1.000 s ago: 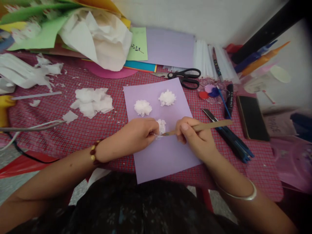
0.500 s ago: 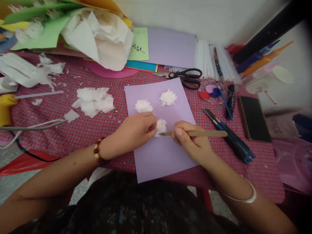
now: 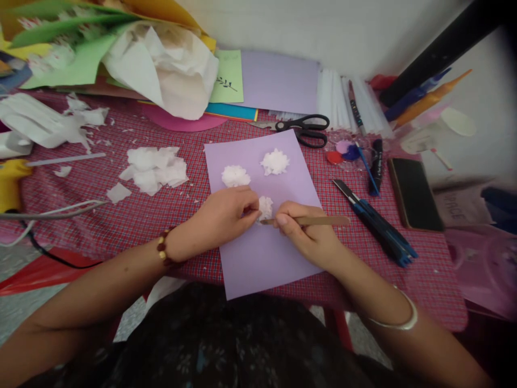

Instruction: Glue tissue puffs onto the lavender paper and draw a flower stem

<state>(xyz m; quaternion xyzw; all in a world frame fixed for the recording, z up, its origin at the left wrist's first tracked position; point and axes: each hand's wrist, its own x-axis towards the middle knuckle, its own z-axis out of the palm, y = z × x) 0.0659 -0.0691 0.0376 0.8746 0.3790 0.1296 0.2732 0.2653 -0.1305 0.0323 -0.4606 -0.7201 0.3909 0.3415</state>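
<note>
A sheet of purple paper (image 3: 266,269) lies before me with three white paper flowers on it. The upper right flower (image 3: 275,161) and the upper left flower (image 3: 236,175) sit apart from both hands. The lowest flower (image 3: 265,208) is between my hands, partly covered by my left fingers. My left hand (image 3: 226,215) is closed at its edge, fingertips pinched together; what they grip is hidden. In my right hand (image 3: 309,231) is a flat wooden stick (image 3: 329,221) with a pointed, darker tip. That tip touches or nearly touches the lowest flower's near edge.
White tissue pieces (image 3: 153,170) and a yellow glue gun (image 3: 11,183) lie left. Black-handled scissors (image 3: 305,126) rest behind the sheet. A blue utility knife (image 3: 375,226), a black marker (image 3: 375,167), a paint palette (image 3: 343,153) and a dark phone-like slab (image 3: 418,194) are right.
My right hand has moved left with the stick, bringing its tip closer to my left fingers and the lowest flower. My left hand stays at that flower. The whole view has shifted slightly.
</note>
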